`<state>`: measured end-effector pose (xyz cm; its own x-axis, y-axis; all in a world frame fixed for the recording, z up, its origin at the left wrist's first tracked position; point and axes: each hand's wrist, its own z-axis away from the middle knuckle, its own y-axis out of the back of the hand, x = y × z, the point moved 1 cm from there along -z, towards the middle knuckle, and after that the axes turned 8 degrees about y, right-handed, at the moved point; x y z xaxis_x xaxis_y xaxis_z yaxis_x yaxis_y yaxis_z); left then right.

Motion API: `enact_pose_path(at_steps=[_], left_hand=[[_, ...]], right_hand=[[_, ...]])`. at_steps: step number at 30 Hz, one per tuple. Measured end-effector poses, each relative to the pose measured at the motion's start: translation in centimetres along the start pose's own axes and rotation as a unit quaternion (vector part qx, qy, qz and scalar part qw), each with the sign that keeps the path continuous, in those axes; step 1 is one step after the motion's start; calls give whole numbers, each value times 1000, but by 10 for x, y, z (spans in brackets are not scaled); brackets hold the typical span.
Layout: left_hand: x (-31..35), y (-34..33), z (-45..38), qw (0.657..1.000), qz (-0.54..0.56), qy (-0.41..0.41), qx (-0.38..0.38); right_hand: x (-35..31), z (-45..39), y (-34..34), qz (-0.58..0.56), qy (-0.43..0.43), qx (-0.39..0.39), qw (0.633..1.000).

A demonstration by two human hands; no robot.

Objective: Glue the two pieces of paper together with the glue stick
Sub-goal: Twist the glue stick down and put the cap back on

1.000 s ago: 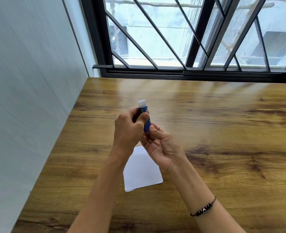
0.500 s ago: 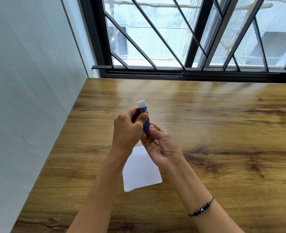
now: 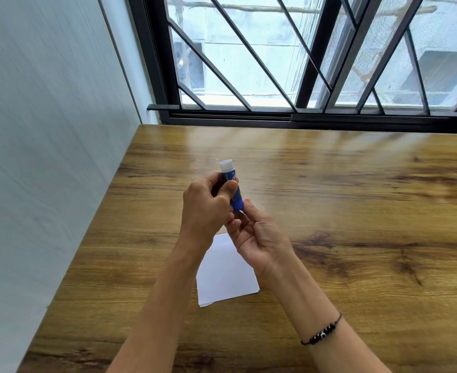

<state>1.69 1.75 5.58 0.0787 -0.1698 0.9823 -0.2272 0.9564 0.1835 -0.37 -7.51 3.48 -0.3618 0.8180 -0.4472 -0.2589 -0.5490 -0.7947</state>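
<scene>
Left hand: the left hand (image 3: 204, 208) is wrapped round the blue barrel of the glue stick (image 3: 231, 184), thumb pressed across the label, holding it upright above the table (image 3: 329, 211).

Right hand: the right hand (image 3: 257, 235) sits just under the left, palm up, fingers curled in at the stick's bottom end. It looks like a pinch on the base knob, though the fingertips are partly hidden, so that's a judgement.

Glue stick: the white end points up and away, in the air between the hands and the window (image 3: 302, 63). I can't tell whether that white end is a cap or the open collar.

Paper: the paper (image 3: 226, 275) lies flat on the table below the wrists, near the left edge; a second edge peeks out at its near corner, so it reads as two sheets stacked. Nobody is touching it.

Step in hand: readying the stick, probably twisting the base.

Risk, over-twist: too much turning would push out a long plug of glue that smears or snaps off on the first stroke.

Risk, cap: if that is a cap, twisting against it would jam glue inside.

Risk, slip: a firm twist with only fingertips below could flick the stick out of the grip and onto the table.

Risk, paper: both hands are busy, so the loose sheets could slide or crumple once the stick drags over them unless one hand pins them.

Risk, alignment: glued while stacked askew, the sheets would bond crooked.
</scene>
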Motion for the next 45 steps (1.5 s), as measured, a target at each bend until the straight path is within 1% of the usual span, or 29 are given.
enact_pose_path(at_steps=[5, 9, 11, 13, 15, 17, 22, 27, 33, 35, 45], left_hand=[[1, 2, 0, 1000, 19, -1, -9], [1, 2, 1, 1000, 2, -11, -6], [1, 3, 1, 1000, 5, -7, -4], [1, 3, 0, 1000, 4, -2, -4], [0, 2, 0, 1000, -2, -2, -3], [-1, 2, 0, 1000, -9, -5, -1], [-1, 2, 0, 1000, 9, 14, -4], [-1, 3, 0, 1000, 13, 13, -9], [0, 2, 1, 1000, 0, 8, -4], [-1, 2, 1, 1000, 0, 8, -1], [-2, 3, 0, 1000, 9, 6, -1]], right_hand=[[0, -2, 0, -5, 51, -15, 999], [0, -2, 2, 10, 71, -9, 997], [0, -1, 1, 20, 61, -13, 998], [0, -1, 0, 22, 30, -19, 999], [1, 0, 0, 21, -4, -12, 1000], [1, 0, 2, 28, -17, -5, 999], [0, -1, 1, 15, 9, -8, 1000], [1, -3, 2, 25, 46, -16, 999], [2, -1, 0, 14, -23, -4, 1000], [2, -1, 1, 15, -32, -4, 999], [1, -2, 2, 17, 22, -30, 999]])
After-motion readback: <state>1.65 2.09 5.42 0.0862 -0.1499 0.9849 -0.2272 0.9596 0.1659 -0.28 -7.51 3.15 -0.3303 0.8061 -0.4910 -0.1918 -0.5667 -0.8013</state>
